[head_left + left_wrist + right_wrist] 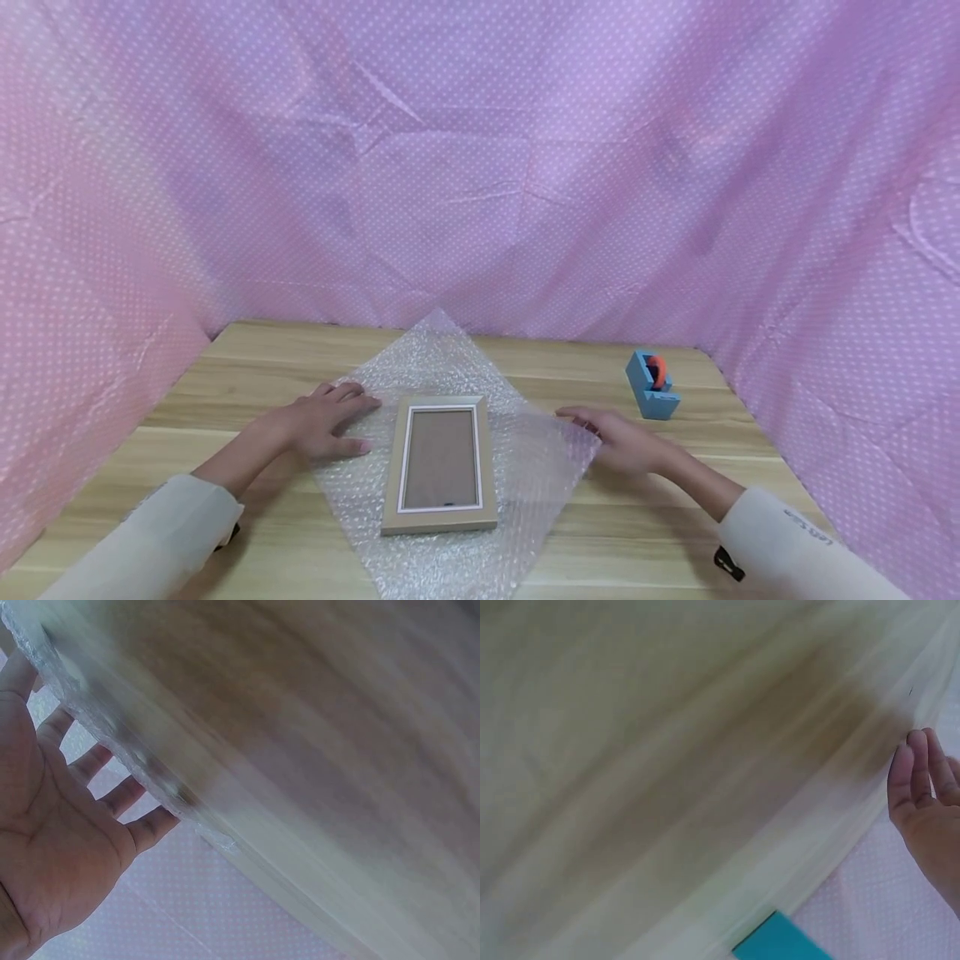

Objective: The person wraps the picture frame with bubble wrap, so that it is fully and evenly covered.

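Observation:
A picture frame (489, 467) with a beige border, white inner edge and brown centre lies on a sheet of clear bubble wrap (438, 354), set cornerwise. My left hand (322, 421) rests on the wrap's left part with fingers spread; in the left wrist view the fingertips meet the edge of the wrap (124, 754). On the other side, my right hand (618, 437) holds the wrap's right corner, which stands raised a little. In the right wrist view the thumb and fingers of the right hand (926, 795) come close together.
A blue tape dispenser (660, 407) with an orange roll stands toward the back right of the wooden table (262, 358). Pink dotted cloth (480, 208) hangs behind the table and along both sides. The wrap's far corner reaches the table's back edge.

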Motion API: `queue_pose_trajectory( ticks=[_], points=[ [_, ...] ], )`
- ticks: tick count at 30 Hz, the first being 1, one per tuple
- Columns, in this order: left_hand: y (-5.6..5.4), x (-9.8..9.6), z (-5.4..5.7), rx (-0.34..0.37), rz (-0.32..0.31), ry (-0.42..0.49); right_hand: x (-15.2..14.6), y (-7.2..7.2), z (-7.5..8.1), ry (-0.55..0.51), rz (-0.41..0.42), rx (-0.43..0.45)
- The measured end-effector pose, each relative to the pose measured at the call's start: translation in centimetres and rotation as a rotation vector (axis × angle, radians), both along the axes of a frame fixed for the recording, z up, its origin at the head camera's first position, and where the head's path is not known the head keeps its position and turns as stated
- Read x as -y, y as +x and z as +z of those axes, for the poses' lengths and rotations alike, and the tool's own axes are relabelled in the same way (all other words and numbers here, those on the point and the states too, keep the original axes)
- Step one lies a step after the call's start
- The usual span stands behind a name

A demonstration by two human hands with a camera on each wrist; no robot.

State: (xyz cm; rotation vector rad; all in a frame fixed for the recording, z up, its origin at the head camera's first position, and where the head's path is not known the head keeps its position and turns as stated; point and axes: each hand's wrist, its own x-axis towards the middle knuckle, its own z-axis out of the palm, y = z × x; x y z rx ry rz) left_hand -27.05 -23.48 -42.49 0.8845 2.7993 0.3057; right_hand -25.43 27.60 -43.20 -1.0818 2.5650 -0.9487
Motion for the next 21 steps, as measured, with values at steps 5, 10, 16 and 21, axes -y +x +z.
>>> queue_pose_trajectory(
  ticks=[5,10,16,21],
  points=[
    [-0.4,0.2,0.1,0.0,-0.014,0.002,2.3,0.6,0.4,-0.078,-0.003,0.111],
    [-1.0,0.7,-0.3,-0.012,-0.024,0.022,5.2,1.2,0.9,-0.102,0.001,0.185],
    [-1.8,1.2,-0.6,-0.037,-0.05,0.034,8.6,1.9,1.6,-0.125,0.039,0.196],
    [-2.3,1.0,0.1,-0.006,-0.054,0.026,10.9,2.0,1.8,-0.12,0.136,0.096]
  ],
)
